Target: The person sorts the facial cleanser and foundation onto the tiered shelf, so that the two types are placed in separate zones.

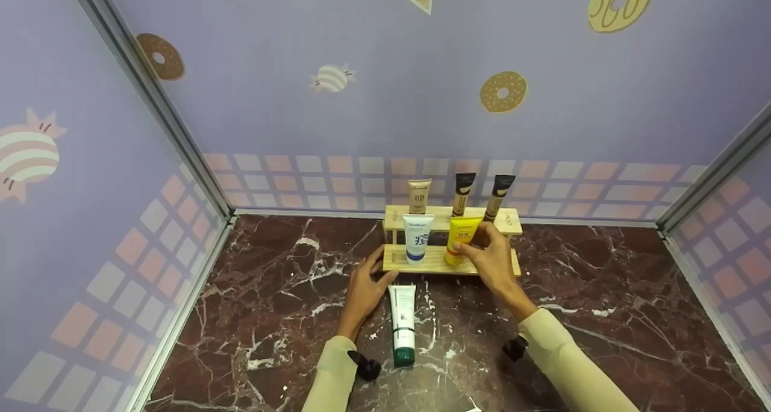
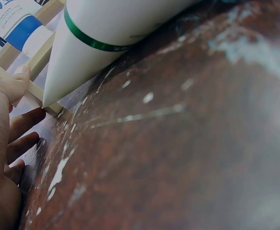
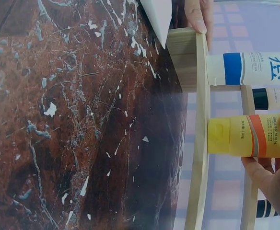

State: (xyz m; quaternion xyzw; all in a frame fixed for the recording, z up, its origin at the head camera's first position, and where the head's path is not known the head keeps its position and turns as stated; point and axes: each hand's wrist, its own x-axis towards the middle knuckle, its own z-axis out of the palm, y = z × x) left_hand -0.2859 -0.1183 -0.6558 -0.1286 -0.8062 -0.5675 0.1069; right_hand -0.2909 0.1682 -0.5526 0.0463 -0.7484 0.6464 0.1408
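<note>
A two-step wooden rack (image 1: 440, 268) stands near the back wall. My right hand (image 1: 495, 258) pinches a yellow tube (image 1: 460, 234) between thumb and fingers. In the right wrist view, this yellow tube (image 3: 236, 136) stands cap-down on the lower step. At the rack's left end, my left hand (image 1: 363, 291) holds the wood, with the thumb in front; the left wrist view shows that hand (image 2: 5, 115) at the frame's corner. Left of the yellow tube, a white tube with a blue band (image 1: 417, 237) stands on the same step. A white tube with a green cap (image 1: 403, 324) lies on the counter near my left hand.
On the upper step stand a beige tube (image 1: 418, 196) and two black-and-gold tubes, one in the middle (image 1: 462, 194) and one at the right (image 1: 499, 196). The dark marbled counter (image 1: 271, 315) is bounded by patterned panels (image 1: 271, 111) at the back and sides.
</note>
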